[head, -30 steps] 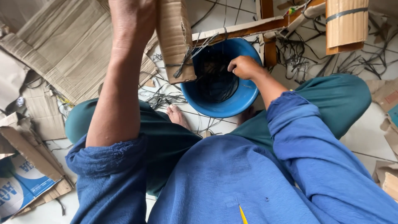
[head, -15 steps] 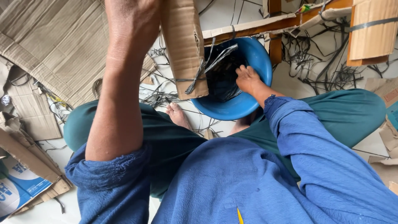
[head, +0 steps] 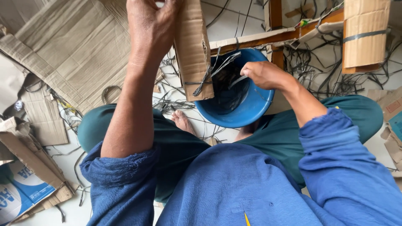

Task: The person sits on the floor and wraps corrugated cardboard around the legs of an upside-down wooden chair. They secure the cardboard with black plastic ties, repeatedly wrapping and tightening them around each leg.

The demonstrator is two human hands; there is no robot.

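I sit cross-legged on the floor in a blue shirt and green trousers. My left hand [head: 151, 26] is raised and grips the upper end of a rolled cardboard bundle [head: 193, 50], which is tied near its lower end with a dark strap. My right hand [head: 261, 74] hovers over a blue plastic bucket [head: 243, 113] between my knees and pinches a thin grey strap [head: 234, 81] pulled out of it. The bucket holds a tangle of dark straps. Loose strap ends stick out from the bundle's tie toward the bucket.
Flattened cardboard sheets [head: 71, 46] lie to the left. A second tied cardboard roll [head: 364, 35] stands at the upper right. A wooden frame [head: 289, 35] crosses behind the bucket. Loose dark straps [head: 331, 71] litter the tiled floor. A blue printed carton [head: 19, 194] lies at lower left.
My right hand has come up from inside the bucket to its rim, now pinching a strap. The view has shifted slightly; my left hand still holds the bundle up.
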